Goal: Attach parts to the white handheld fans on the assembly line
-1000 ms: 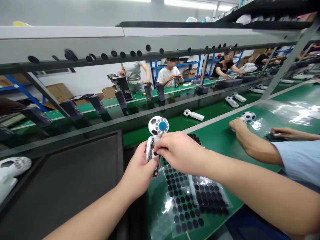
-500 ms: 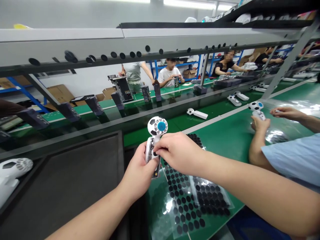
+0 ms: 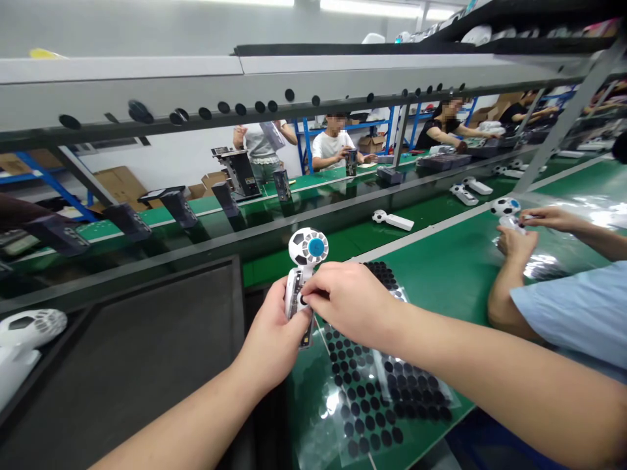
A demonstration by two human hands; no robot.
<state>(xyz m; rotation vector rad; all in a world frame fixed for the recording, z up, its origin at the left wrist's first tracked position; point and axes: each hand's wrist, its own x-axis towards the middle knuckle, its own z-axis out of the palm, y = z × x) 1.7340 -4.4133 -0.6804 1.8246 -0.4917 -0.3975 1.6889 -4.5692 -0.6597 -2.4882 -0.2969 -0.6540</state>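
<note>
A white handheld device (image 3: 307, 251) with a football-patterned round head and a blue centre stands upright near the middle of the view. My left hand (image 3: 272, 333) is wrapped round its handle from the left. My right hand (image 3: 347, 300) is closed in a pinch against the front of the handle, at a small dark round piece (image 3: 304, 299) that the fingertips partly hide. Below my right hand, clear sheets of black round stickers (image 3: 367, 408) lie on the green work surface.
A black tray (image 3: 166, 365) fills the left front, with another white device (image 3: 32, 329) at its edge. Beyond runs a green conveyor with similar devices (image 3: 392, 220) and dark boxes (image 3: 180, 210). At right, a co-worker's hands (image 3: 516, 238) hold a device. A grey beam (image 3: 274, 81) crosses above.
My hands have hardly moved. Conveyor devices have shifted slightly right and the dark boxes slightly left. Across the line, a person has lifted a dark box, and the co-worker's hands at right have come together.
</note>
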